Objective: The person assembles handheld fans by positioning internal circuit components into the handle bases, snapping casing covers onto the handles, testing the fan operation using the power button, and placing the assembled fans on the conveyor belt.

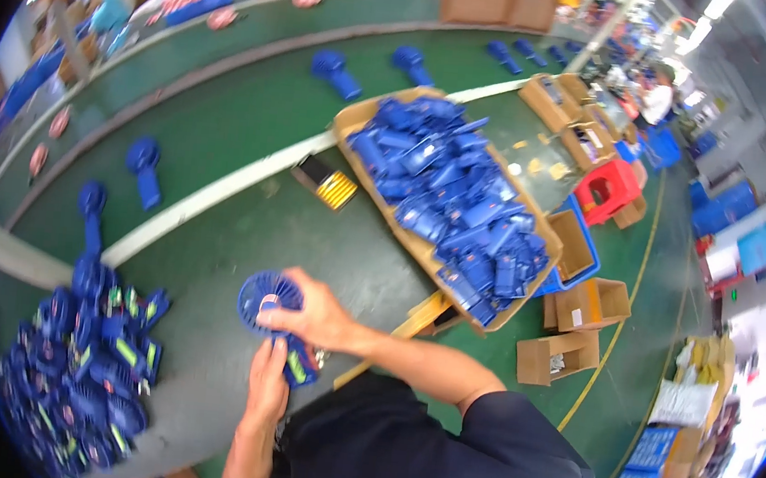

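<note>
A blue handheld fan (253, 298) is between my hands over the near edge of the grey worktable. My right hand (316, 314) grips it at the round grille, thumb laid across the front. My left hand (269, 377) closes on the handle just below the grille. On the handle, a yellow-green strip shows, with small parts beside it that I cannot make out. To the left lies a heap of blue fans (79, 376), several with similar yellow-green strips. Ahead and to the right, a cardboard tray (349, 134) is piled with blue plastic handle covers (448, 190).
A small box of yellow cylinders (336, 190) sits left of the tray. Beyond a white rail (222, 188), blue fans (143, 170) lie spaced along a green conveyor (228, 123). Cardboard boxes (561, 356) and a red stool (611, 192) stand right. Other people work farther off.
</note>
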Available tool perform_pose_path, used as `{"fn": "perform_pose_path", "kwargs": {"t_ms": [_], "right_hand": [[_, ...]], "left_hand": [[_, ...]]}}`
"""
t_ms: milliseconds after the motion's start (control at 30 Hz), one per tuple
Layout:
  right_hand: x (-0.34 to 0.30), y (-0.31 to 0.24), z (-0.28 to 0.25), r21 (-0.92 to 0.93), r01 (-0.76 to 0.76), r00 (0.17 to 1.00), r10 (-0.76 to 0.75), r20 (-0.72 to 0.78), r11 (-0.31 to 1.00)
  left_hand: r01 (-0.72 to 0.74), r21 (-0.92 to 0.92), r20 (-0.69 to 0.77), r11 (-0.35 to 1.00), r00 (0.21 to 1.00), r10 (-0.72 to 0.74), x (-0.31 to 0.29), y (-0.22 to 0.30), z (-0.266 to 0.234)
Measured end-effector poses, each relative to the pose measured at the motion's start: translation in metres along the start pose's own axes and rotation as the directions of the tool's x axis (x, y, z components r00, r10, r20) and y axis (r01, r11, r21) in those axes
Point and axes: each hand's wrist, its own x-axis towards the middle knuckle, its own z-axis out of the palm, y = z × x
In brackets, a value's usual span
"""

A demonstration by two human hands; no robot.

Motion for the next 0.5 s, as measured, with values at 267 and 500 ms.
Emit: {"fn": "perform_pose_path", "kwargs": {"t_ms": [267,500], "right_hand": [[0.009,0.012,-0.002,0.128,-0.135,0.991,0.133,0.027,0.983],[0.014,0.024,0.006,0.231,-0.108,0.994,0.097,0.057,0.967]], "left_hand": [[0.065,0.114,0.188,0.991,0.978,-0.086,0.006,0.022,-0.009],[0.056,-0.212,0.125,0.976,0.992,-0.03,0.012,0.01,-0.021]]}}
